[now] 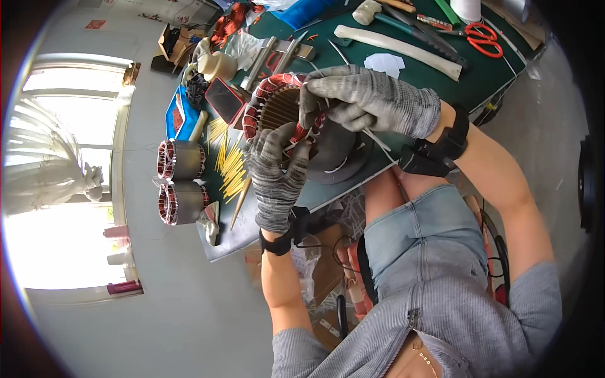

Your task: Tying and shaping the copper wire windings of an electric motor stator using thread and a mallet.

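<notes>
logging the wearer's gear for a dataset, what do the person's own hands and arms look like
Both hands wear knitted work gloves in mottled grey: left hand, right hand. Each wrist carries a black strap with a boxy black unit, the left wristband and the bulkier right wristband. The forearms are bare, and grey sleeves are pushed up near the elbows.

Three wound stators (277, 107); two gloved hands (277, 176); one scissors (484, 38); roughly twenty yellow sticks (232, 165).

both gloved hands raised, left hand (276, 170) grip closed, right hand (368, 101) fingers curled.
</notes>
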A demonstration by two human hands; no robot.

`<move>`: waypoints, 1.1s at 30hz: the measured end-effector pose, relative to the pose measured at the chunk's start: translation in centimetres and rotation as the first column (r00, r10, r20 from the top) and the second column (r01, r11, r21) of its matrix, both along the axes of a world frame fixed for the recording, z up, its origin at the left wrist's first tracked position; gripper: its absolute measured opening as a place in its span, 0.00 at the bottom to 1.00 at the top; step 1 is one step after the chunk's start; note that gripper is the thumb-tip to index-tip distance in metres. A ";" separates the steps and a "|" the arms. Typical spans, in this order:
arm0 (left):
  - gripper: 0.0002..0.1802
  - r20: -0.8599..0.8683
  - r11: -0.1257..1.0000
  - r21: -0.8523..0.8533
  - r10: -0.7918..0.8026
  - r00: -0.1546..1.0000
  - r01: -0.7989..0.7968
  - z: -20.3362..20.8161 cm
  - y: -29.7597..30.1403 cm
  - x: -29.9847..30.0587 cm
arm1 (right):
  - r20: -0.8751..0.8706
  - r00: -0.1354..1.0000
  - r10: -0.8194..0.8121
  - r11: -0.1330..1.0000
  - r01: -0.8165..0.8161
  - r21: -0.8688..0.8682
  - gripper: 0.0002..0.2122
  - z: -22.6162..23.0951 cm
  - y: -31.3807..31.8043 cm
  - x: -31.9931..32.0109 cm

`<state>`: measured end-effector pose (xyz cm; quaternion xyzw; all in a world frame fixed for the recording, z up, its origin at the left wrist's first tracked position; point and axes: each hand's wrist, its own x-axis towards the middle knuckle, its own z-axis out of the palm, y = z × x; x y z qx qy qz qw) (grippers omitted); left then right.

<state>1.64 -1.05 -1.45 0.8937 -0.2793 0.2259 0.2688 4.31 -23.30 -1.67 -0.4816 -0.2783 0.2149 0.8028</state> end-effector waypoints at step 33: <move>0.23 -0.190 0.993 0.115 0.034 0.981 -0.012 1.5 -0.3 0.4 | 0.769 0.260 -0.584 0.400 0.917 -0.007 0.09 -4.6 2.8 -5.6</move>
